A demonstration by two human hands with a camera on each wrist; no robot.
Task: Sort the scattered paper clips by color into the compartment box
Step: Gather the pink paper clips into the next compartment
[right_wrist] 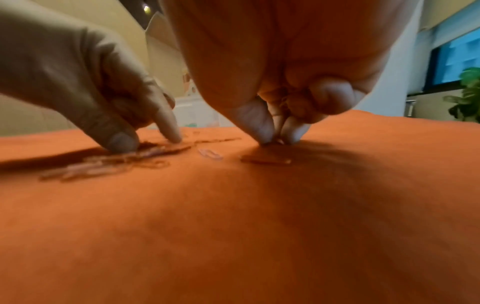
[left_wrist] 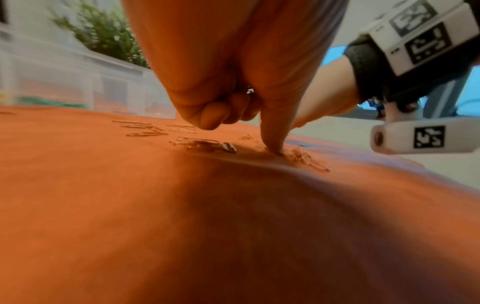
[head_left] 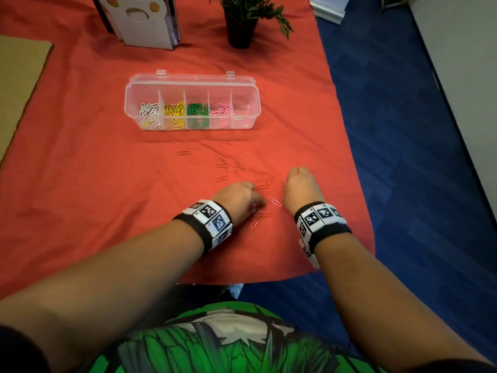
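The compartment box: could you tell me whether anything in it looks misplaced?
Yes. In the box, the leftmost compartment of white clips seems to hold a few yellow clips at its near end, though yellow has its own section next door.

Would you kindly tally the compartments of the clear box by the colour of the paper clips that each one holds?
In the compartment box, left to right:
Mostly white clips: 1 compartment
Yellow clips: 1 compartment
Green clips: 1 compartment
Pink clips: 1 compartment
Nearly bare, a reddish clip at its wall: 1 compartment
Total: 5 compartments
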